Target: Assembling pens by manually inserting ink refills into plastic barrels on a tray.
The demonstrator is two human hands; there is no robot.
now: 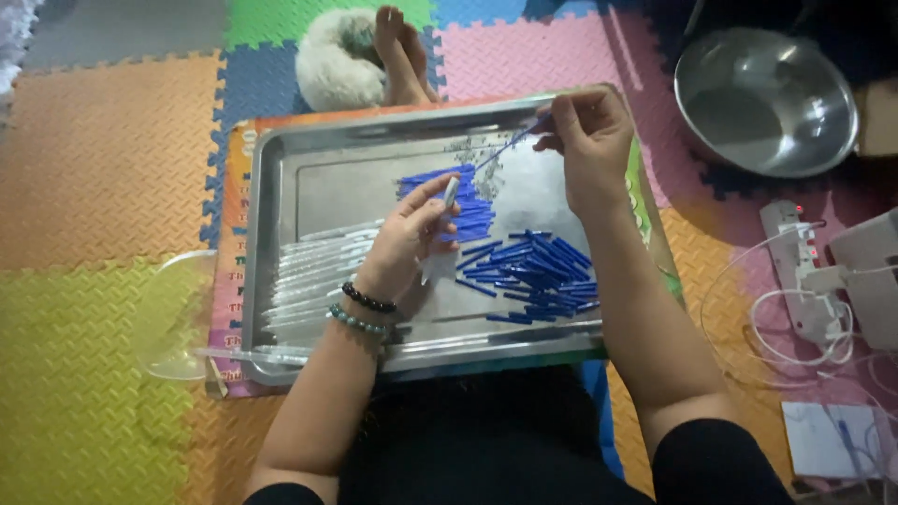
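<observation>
overhead, hands apart, each pinching a blue stick (500, 150) above a steel tray (281, 159) on coloured foam floor mats (103, 159)

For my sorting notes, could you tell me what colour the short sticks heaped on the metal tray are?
Blue sticks, clearest in the head view.

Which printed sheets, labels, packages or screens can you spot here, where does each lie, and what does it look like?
Printed colourful mat: under the steel tray, orange-pink border at left with lettering, green edge at right.
White paper sheet: on floor, bottom right, rectangular, print too blurred to tell.
No screens.
</observation>
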